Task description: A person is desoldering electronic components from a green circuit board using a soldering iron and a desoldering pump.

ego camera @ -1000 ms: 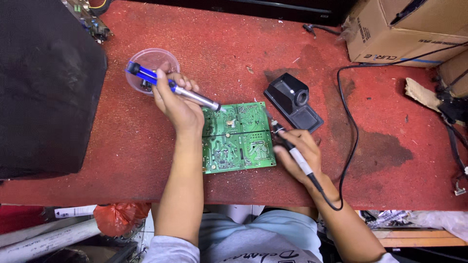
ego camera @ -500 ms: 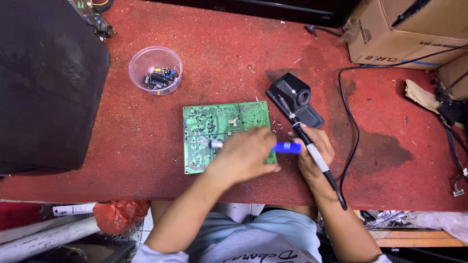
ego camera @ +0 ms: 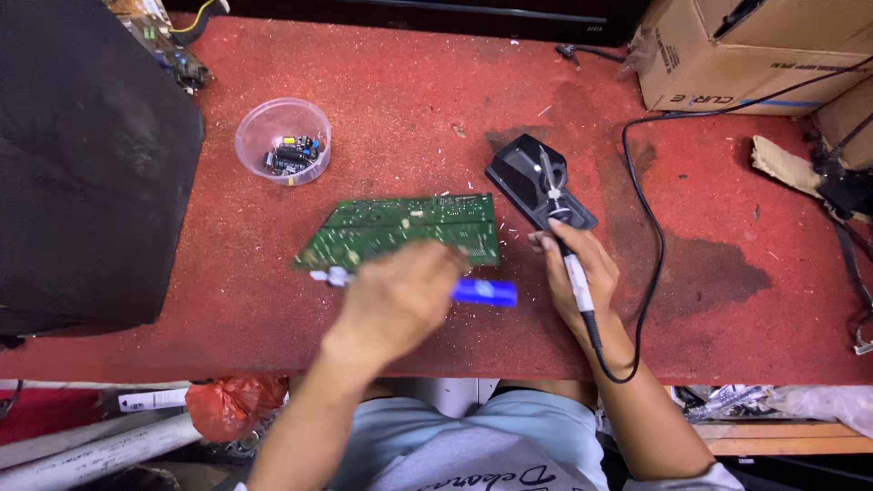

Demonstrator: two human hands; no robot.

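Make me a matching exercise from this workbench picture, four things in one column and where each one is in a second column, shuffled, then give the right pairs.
Things:
1. green circuit board
2. clear plastic bowl
3. soldering iron
4. blue desoldering pump

Places:
A. in the right hand, tip toward the black stand
B. on the red mat, up and left of the board, holding small parts
C. in the left hand, lying across near the board's lower edge
D. middle of the mat, tilted, in front of both hands

Pairs: 1-D, 2-B, 3-A, 4-C
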